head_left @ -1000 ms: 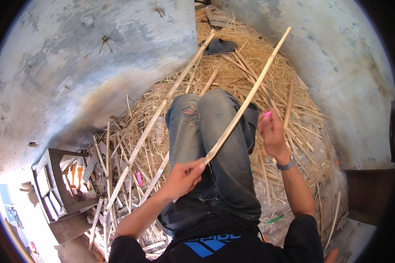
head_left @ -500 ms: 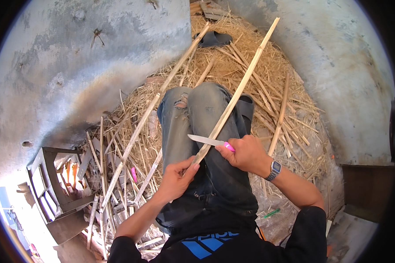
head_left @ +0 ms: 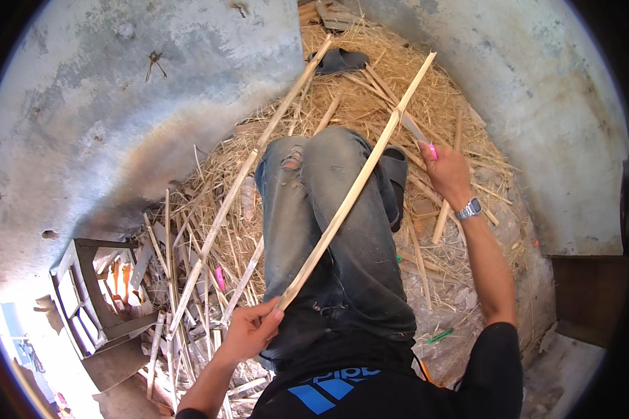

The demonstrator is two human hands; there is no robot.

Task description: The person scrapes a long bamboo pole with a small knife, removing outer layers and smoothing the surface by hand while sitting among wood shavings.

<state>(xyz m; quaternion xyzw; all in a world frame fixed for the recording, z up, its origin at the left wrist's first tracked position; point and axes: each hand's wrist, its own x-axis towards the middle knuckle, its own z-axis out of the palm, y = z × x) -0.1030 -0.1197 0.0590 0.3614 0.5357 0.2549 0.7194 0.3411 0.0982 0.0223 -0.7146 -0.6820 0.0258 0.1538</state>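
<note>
Across the jeans (head_left: 286, 223), 7 to 1 o'clock, lies the pale stick (head_left: 349, 199), left hand (head_left: 250, 332) pinching its near end, right hand (head_left: 449, 174), well apart, gripping the knife (head_left: 416, 131) at its upper stretch: I'd keep the blade shallow.

Stick (head_left: 353, 190) over the knees (head_left: 325, 164)

From the left hand (head_left: 251, 332), the stick runs forward, ending ahead and left of the right hand (head_left: 446, 173). The knife (head_left: 415, 129) in the right hand lies on the stick's right side. Left of the left hand stands a frame (head_left: 91, 286); ahead-left, loose sticks (head_left: 214, 237) lie among straw (head_left: 384, 45). One sandal (head_left: 396, 171) sits left of the right hand, a second sandal (head_left: 340, 61) well ahead.
</note>
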